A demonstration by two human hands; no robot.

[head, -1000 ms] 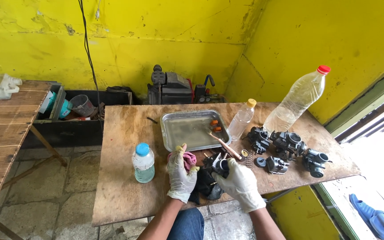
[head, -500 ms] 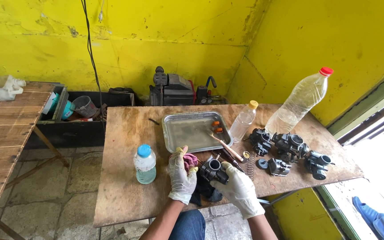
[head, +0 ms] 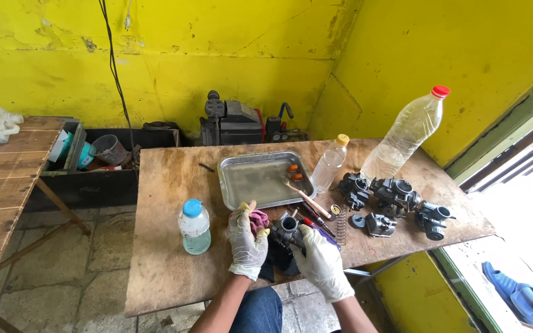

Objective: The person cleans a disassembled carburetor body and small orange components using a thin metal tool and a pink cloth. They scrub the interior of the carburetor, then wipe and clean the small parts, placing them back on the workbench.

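Yellow walls enclose a wooden surface (head: 168,271) where a gloved person works; the left hand (head: 246,239) is closed around a pink rag (head: 259,220), and the right hand (head: 322,259) clasps a dark carburetor (head: 288,229) at the near edge, just in front of the body; both grips are closed. Judging by this, cleaning is under way on this one piece; four more carburetors (head: 396,200) sit grouped to the right, seemingly waiting or finished, which cannot be told. A metal tray (head: 260,179), a brush (head: 303,197), a spring (head: 341,223), and three bottles, one with a blue cap (head: 195,226), stand nearby.
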